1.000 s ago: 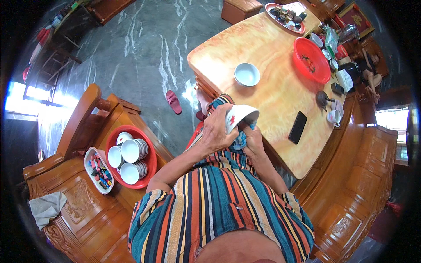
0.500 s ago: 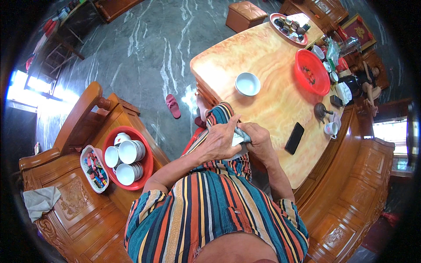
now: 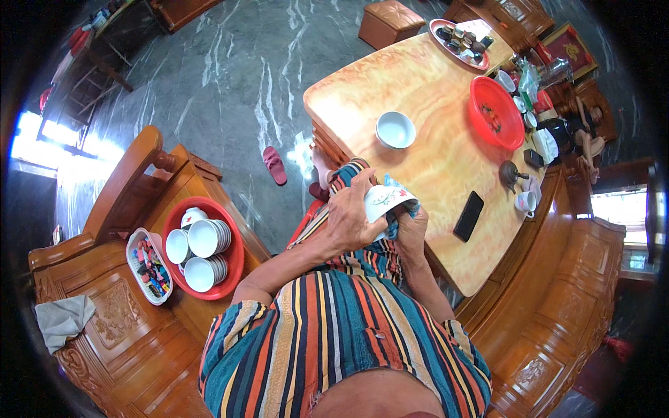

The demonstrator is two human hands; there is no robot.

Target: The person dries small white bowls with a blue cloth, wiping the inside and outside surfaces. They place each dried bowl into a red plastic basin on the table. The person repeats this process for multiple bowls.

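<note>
In front of my body, my left hand (image 3: 347, 217) grips a white bowl (image 3: 380, 201) with a floral pattern on its outside. The bowl is tipped on its side. My right hand (image 3: 412, 228) is closed on a blue cloth (image 3: 392, 226), pressed to the bowl's rim and partly inside it; some fingers are hidden. Another white bowl (image 3: 395, 130) stands upright on the marbled table (image 3: 348, 97), just beyond my hands. To my left, a red basin (image 3: 238, 259) holds several stacked white bowls (image 3: 205, 239).
A white plastic basket (image 3: 162, 302) of small colourful items sits beside the basin on the wooden bench. On the table are a black phone (image 3: 468, 217), a red bowl (image 3: 508, 125), a mug (image 3: 525, 202) and a tray (image 3: 433, 35). Another person (image 3: 582, 136) is at the far right.
The bowl has been turned and raised, so its patterned outside now shows between my hands. My right hand has shifted slightly down, and more of the blue cloth is visible.
</note>
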